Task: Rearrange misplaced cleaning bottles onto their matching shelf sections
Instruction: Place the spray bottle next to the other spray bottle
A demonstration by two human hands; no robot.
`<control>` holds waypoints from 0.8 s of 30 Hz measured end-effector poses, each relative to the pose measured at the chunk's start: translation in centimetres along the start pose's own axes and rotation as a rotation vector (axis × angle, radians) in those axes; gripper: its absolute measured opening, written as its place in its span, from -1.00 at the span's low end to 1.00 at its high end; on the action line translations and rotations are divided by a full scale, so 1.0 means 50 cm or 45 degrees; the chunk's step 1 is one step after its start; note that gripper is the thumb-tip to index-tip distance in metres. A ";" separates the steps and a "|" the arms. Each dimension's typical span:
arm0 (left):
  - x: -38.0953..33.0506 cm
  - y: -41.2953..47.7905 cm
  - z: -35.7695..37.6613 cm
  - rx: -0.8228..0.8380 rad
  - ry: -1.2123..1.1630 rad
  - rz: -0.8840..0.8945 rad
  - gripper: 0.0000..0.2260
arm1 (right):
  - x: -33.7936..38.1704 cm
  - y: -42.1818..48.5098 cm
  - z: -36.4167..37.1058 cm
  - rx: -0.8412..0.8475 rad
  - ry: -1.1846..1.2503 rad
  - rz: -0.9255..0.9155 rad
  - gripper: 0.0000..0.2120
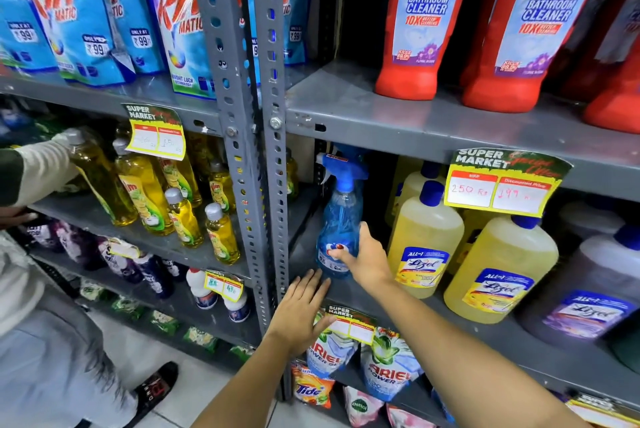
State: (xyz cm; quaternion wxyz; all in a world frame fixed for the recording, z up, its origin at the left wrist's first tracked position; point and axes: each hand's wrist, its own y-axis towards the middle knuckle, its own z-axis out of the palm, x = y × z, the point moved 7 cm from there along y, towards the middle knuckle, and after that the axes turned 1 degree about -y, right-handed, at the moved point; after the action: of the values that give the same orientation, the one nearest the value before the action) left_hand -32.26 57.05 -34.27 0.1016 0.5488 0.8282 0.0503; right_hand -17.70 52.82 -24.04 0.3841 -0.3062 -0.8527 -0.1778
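Observation:
A blue spray bottle with a blue trigger head stands upright at the left end of the grey middle shelf, beside yellow Lizol bottles. My right hand wraps around the spray bottle's lower body, thumb across its label. My left hand hovers flat with fingers apart, just below the shelf's front edge by the grey upright post; it holds nothing.
Red Harpic bottles line the shelf above. Yellow dish-liquid bottles fill the left bay, where another person's hand reaches one. Rin pouches sit top left, Ariel pouches below. Price tags hang off shelf edges.

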 end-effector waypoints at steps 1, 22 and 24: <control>0.000 0.000 -0.001 -0.003 -0.001 0.002 -0.32 | 0.000 0.000 0.001 0.001 -0.006 -0.003 -0.42; -0.003 -0.009 -0.004 -0.003 0.016 0.015 -0.33 | -0.006 0.009 0.006 0.115 0.057 -0.015 -0.42; -0.004 -0.009 -0.002 0.013 0.019 0.010 -0.33 | -0.008 0.008 0.007 0.113 0.062 -0.009 -0.42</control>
State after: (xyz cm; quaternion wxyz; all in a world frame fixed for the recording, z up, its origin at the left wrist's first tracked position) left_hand -32.64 56.69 -34.23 0.0925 0.5522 0.8270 0.0507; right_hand -17.42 53.12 -24.56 0.4173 -0.2815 -0.8512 -0.1485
